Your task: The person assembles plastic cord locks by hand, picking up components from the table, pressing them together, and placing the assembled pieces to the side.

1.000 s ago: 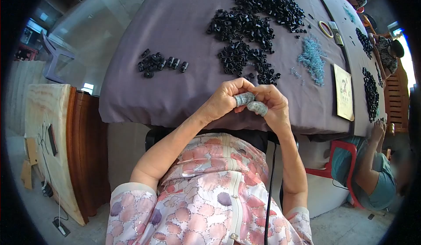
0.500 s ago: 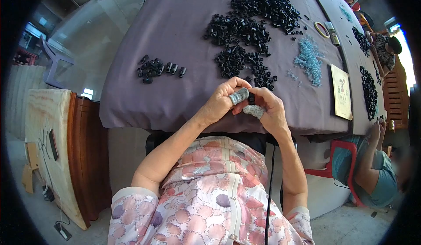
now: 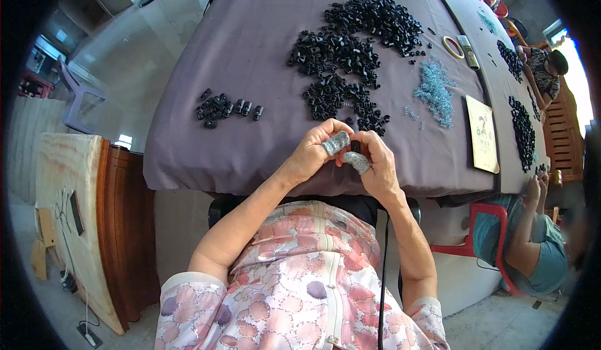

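Note:
My left hand [image 3: 313,152] and my right hand [image 3: 379,167] meet above the near edge of the cloth-covered table [image 3: 250,156], each with a grey wrap on a finger. Between the fingertips of my right hand sits a small black piece [image 3: 355,146]. My left fingers are pinched together right beside it; what they grip is too small to tell. Just beyond my hands lies a large heap of small black pieces [image 3: 332,96]. To the right is a pile of clear bluish springs [image 3: 435,90]. A small group of black cylinders [image 3: 216,107] lies at the left.
A yellow booklet [image 3: 481,134], a tape roll [image 3: 452,47] and a small box [image 3: 467,52] lie on the right of the table. A person in teal [image 3: 544,250] sits at the right beside a red chair [image 3: 504,225]. Another person [image 3: 548,74] is farther back.
The black piece now shows more clearly between my fingers. My hands have stayed together, turning slightly. The view has shifted a little, so the table's things appear lower and more to the left.

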Tool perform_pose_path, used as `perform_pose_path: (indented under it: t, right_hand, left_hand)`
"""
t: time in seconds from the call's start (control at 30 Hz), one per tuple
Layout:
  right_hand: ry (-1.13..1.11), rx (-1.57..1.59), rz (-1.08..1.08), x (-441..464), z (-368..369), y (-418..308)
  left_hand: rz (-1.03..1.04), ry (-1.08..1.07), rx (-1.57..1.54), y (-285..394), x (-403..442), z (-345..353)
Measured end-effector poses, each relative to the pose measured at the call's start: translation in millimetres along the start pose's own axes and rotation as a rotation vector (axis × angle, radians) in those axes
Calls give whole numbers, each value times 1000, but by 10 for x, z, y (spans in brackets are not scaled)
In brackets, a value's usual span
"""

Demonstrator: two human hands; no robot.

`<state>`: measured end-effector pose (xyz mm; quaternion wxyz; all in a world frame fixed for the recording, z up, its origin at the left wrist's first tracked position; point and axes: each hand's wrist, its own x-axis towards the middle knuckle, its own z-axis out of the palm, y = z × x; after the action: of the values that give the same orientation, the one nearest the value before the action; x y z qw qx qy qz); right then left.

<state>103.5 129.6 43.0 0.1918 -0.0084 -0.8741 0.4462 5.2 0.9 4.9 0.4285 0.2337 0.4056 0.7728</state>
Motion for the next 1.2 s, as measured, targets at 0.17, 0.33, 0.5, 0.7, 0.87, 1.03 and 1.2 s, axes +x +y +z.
perform_pose_path:
  t: [0.17, 0.33, 0.5, 0.7, 0.87, 1.03, 1.2]
  right_hand:
    - [-4, -67, -31, -7, -4, 47]
    - [27, -132, -124, -21, 41, 1]
    - [-50, -101, -130, -13, 0, -43]
    - [161, -117, -39, 59, -308, 96]
    - [451, -502, 153, 13, -778, 645]
    - [372, -715, 286, -36, -827, 836]
    - [375, -790, 297, -17, -789, 771]
  left_hand:
    - [-6, -27, 31, 11, -4, -12]
    - [4, -72, 36, 35, -10, 17]
    - [44, -69, 30, 17, -8, 14]
    - [-8, 1, 8, 22, -20, 36]
    - [8, -20, 119, 89, -42, 159]
    - [130, 66, 436, 257, -91, 215]
    - [414, 427, 1122, 589, -118, -3]
